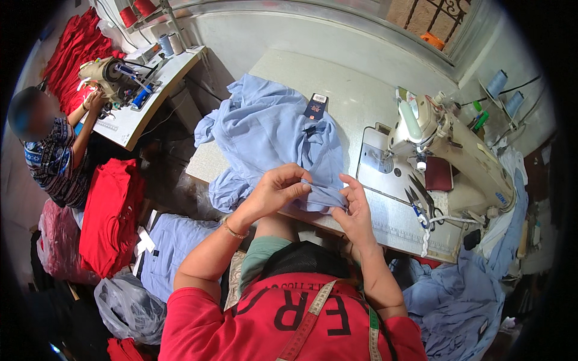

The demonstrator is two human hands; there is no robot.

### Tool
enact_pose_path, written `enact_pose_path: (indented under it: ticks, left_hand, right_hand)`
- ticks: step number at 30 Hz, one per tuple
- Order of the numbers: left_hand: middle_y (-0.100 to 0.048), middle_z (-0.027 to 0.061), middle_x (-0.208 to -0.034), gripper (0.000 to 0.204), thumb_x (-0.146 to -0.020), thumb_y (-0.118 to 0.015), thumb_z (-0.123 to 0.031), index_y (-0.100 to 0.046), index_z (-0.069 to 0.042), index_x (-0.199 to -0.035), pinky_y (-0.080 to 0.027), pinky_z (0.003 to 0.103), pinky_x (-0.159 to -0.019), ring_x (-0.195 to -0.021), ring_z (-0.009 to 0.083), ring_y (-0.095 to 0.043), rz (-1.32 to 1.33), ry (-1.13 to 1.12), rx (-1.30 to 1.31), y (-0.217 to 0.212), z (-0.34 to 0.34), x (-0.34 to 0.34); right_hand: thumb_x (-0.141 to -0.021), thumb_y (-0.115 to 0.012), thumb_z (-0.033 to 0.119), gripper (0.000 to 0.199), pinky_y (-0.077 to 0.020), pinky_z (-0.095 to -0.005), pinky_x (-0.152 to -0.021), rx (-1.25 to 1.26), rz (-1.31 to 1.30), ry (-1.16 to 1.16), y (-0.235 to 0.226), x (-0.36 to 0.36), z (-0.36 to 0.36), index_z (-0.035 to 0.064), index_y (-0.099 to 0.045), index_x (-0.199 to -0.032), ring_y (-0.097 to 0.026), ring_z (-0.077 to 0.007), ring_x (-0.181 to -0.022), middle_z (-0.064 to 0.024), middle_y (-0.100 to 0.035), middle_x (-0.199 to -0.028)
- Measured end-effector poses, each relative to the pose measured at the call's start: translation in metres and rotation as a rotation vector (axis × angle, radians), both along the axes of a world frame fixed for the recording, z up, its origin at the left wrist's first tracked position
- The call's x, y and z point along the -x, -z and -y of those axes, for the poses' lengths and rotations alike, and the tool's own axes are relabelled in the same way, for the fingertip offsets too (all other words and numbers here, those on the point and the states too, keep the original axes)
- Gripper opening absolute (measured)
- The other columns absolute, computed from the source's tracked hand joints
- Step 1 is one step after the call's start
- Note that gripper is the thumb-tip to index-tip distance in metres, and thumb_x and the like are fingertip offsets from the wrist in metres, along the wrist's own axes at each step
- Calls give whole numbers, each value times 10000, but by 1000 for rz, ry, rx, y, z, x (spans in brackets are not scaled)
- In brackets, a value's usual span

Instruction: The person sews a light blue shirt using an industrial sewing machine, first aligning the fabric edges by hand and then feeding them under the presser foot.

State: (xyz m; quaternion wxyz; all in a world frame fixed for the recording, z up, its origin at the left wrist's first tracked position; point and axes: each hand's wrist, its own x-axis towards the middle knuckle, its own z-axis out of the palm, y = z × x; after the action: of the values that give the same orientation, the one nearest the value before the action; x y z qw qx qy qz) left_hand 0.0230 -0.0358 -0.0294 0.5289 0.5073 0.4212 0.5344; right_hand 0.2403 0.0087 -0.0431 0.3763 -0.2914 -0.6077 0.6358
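Head view shows the left hand (278,189) and right hand (356,207) pinching a folded edge of the light blue garment (265,129) at frame centre. It lies crumpled on the table (355,90), left of the sewing machine (448,141).

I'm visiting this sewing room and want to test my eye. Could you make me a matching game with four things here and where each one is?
Things:
1. light blue cloth
2. scissors
3. stack of red garments
4. measuring tape

Places:
A. draped over the person's red shirt, at the lower edge
B. on the sewing machine bed, right of the hands
C. on the table, one edge pinched by both hands
D. beside the co-worker at the left

Pairs: 1-C, 2-B, 3-D, 4-A. The left hand and right hand both grip the cloth.
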Motion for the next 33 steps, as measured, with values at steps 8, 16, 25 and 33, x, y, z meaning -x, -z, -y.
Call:
enact_pose_path:
  ticks: [8,16,25,33]
  left_hand:
    - [-607,-48,-876,138,-923,-655,-115,-624,-14,-1012,-448,181,-678,-789,17,-558,44,15,85,3,0,2]
    - [-536,-22,-871,462,-862,-674,18,-480,-45,-1276,-448,204,-672,-740,45,-522,-221,-144,-30,-3,3,-6]
    - [-614,79,-868,441,-697,-705,84,-613,-30,-1112,-463,339,-603,-685,244,-557,-782,-224,-753,-9,36,-48]
    - [-584,49,-861,448,-676,-688,34,-613,-46,-1110,-446,323,-645,-719,214,-535,-987,-227,-839,8,35,-65]
  right_hand:
    - [-773,-523,-106,641,-409,-230,-838,12,-8,-2,6,0,-1,26,-365,-1380,-526,-108,-892,-40,-536,-923]
    - [-766,-525,-122,680,-445,-246,-840,16,-10,38,3,8,-10,28,-332,-1401,-569,-124,-932,-69,-578,-989]
    - [-745,-491,-164,734,-440,-204,-798,66,-265,166,15,14,-11,40,-293,-1422,-562,-89,-891,-31,-580,-967]
    - [-749,-475,-155,734,-442,-207,-817,113,-341,166,22,11,-16,40,-284,-1430,-562,-87,-920,-25,-573,-1016]
